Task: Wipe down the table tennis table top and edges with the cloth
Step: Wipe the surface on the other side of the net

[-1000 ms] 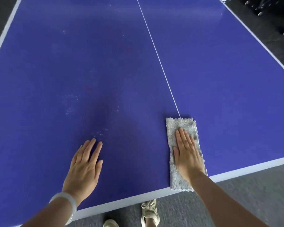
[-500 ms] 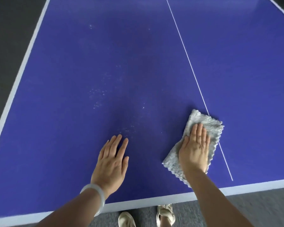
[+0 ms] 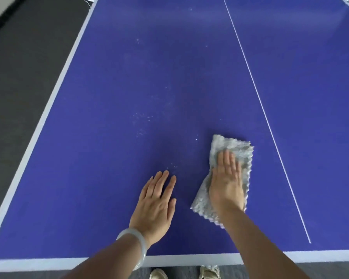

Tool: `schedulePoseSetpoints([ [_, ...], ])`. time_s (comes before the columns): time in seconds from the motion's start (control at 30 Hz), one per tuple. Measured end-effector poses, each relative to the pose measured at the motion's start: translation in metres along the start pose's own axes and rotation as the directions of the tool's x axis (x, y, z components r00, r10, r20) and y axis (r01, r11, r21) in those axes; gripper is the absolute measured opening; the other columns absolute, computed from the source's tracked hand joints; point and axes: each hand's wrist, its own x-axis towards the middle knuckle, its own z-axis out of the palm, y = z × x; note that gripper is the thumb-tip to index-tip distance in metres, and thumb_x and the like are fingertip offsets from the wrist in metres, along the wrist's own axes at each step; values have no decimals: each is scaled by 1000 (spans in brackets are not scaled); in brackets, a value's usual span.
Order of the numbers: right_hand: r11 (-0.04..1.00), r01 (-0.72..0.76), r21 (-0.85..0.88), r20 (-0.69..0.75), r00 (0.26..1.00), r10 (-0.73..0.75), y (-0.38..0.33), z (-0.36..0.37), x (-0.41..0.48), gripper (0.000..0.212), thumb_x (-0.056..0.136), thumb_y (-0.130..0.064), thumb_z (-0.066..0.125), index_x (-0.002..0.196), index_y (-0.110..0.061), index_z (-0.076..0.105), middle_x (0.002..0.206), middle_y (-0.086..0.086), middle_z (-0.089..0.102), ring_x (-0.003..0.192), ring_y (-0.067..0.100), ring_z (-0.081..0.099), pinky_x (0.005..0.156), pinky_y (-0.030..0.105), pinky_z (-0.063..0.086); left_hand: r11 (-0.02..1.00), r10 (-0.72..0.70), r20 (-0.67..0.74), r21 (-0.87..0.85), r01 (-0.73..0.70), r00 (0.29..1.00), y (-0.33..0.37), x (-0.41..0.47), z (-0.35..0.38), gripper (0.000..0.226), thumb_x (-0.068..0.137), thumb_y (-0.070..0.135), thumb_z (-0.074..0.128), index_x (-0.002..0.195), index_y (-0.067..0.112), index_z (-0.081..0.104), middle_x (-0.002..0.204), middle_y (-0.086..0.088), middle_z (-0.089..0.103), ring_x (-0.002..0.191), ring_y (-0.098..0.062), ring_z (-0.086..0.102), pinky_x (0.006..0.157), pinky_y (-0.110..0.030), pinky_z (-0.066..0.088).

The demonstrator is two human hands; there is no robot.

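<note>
"Two hands down on the table tennis table, is that right?"

"Both, yes. The left hand lies palm down on the bare blue top, fingers straight and slightly spread, holding nothing. A pale bracelet sits on that wrist."

"And the right hand?"

"Flat as well, palm down, fingers straight and close together, pressing on the cloth. The hand is a little blurred."

"Where exactly is the cloth?"

"On the blue top, just right of the left hand but apart from it. It lies left of the thin white centre line and does not touch it. The cloth is grey and crumpled, with a wavy hem. Its far end shows beyond the fingertips. Its near corner sticks out beside the right wrist, short of the white near edge band."

"Anything on the surface itself?"

"Pale specks. A few lie just beyond the left hand's fingertips. A denser patch lies farther off, to the far left of the cloth."

"What lies around the table?"

"A white left edge band runs away into the distance, with dark grey floor beyond it on the left. Past the near edge, the toes of two light shoes show on the floor between the forearms."
</note>
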Motion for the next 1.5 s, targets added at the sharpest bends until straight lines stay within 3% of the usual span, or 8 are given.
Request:
schedulePoseSetpoints([
  [0.17,845,533,-43,171,837,-519,15,5,-85,55,103,-25,33,157,-17,23,166,-3,15,153,14,10,122,35,13,999,5,-16,-36,-5,1000,2,-1,-2,53,101,35,28,147,12,44,155,-8,36,144,-26,34,116,-40,20],
  [0.43,993,-119,-5,-85,989,118,25,-9,12,55,107,-18,22,158,-6,7,167,6,3,154,17,-4,126,35,-3,999,0,-25,-39,-1,1000,1,0,2,55,103,38,26,153,17,32,157,-6,32,145,-24,30,119,-41,26],
  [0.6,960,280,-21,104,955,-277,-16,17,-64,56,106,-17,24,158,-14,4,166,-2,-5,153,11,-10,125,31,-4,993,12,-21,-114,-15,1000,-1,-2,-4,52,104,36,31,153,17,32,159,-3,28,148,-21,23,121,-38,19],
  [0.7,915,403,-17,159,905,-396,6,-1,-61,55,105,-35,13,157,-17,15,165,-8,7,152,4,-1,123,23,-4,901,12,-47,-432,-31,999,-11,-3,-13,44,103,24,44,147,19,43,157,7,27,148,-10,18,122,-30,17],
  [1.0,999,-35,14,-43,998,35,-56,20,1,53,108,-25,17,158,-8,10,167,2,5,153,12,-5,125,33,-6,889,-435,-152,-231,396,888,-139,-27,-25,47,101,13,45,147,5,40,154,-11,36,146,-27,28,122,-38,17],
  [1.1,960,275,56,20,961,-277,-121,51,-22,53,107,-27,14,158,-12,7,167,1,0,151,10,-11,124,31,-11,913,-397,-187,-183,365,899,-142,-27,-16,48,101,14,41,149,7,38,156,-9,33,147,-24,26,123,-39,15],
  [1.3,677,735,-40,231,666,-709,-106,47,-72,52,106,-27,26,155,-11,29,165,4,18,154,17,11,123,40,13,923,-377,-190,-155,352,906,-144,-28,-17,54,100,25,24,148,6,38,155,-10,34,146,-26,27,122,-40,15],
  [1.5,986,105,-129,14,994,-104,-67,27,-3,55,107,-27,15,158,-11,7,167,3,4,153,14,-1,126,38,3,918,-392,-215,-148,367,894,-144,-27,-13,50,98,15,45,147,8,40,153,-9,37,145,-25,28,121,-39,15],
])
